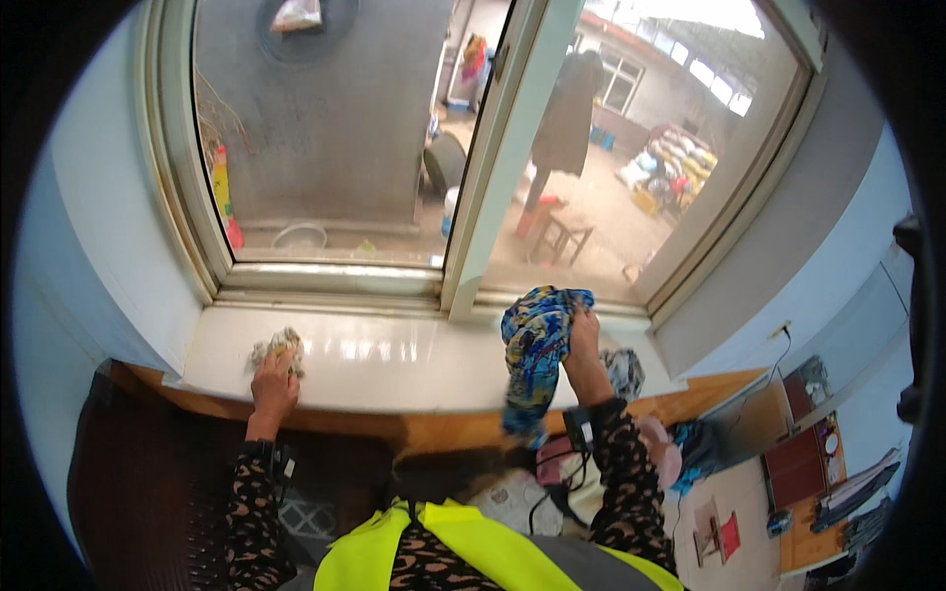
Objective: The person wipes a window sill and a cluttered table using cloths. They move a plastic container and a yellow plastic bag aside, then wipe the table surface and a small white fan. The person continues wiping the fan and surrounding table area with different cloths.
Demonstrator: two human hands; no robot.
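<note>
In the head view, the left hand point(275, 387) clasps a pale rag point(293, 343) on the windowsill point(394, 369). The right hand point(585, 347) grips a blue patterned cloth point(535, 345) above its front edge; both seem light, limp, best held bunched.

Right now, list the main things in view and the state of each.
Left hand: on the pale rag, grip unclear
Pale rag: crumpled, on the windowsill
Right hand: closed on the blue patterned cloth
Blue patterned cloth: bunched, lower end hanging
Grey patterned cloth: crumpled, unheld
Windowsill: shiny, reflecting light
Window: appears shut
Wooden stool: upright, outside
</note>
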